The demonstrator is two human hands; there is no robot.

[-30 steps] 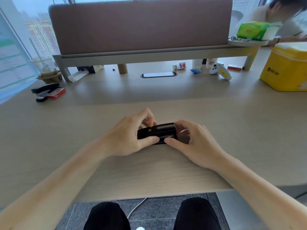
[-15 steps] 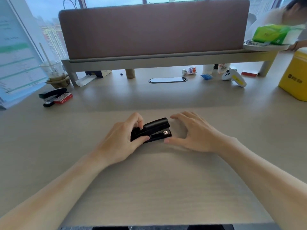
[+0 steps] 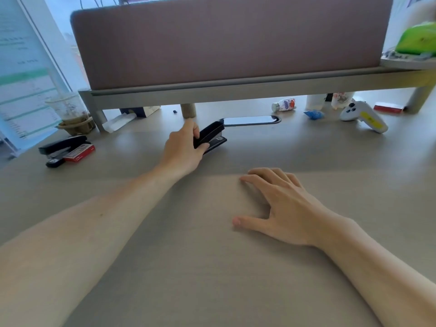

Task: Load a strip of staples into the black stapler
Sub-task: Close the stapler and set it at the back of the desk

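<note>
In the head view, the left hand (image 3: 182, 149) gripped the rear of the black stapler (image 3: 211, 137) far out on the desk (image 3: 212, 267), its fingers (image 3: 195, 128) clamped around the body. The right hand (image 3: 280, 208) lay flat and empty, fingers spread. Held by one end only, the stapler could twist or slip. Whether staples were inside could not be told. A second stapler (image 3: 62, 146) and red staple box (image 3: 79, 152) lay well to the left; the cable slot (image 3: 251, 120) sat just behind.
</note>
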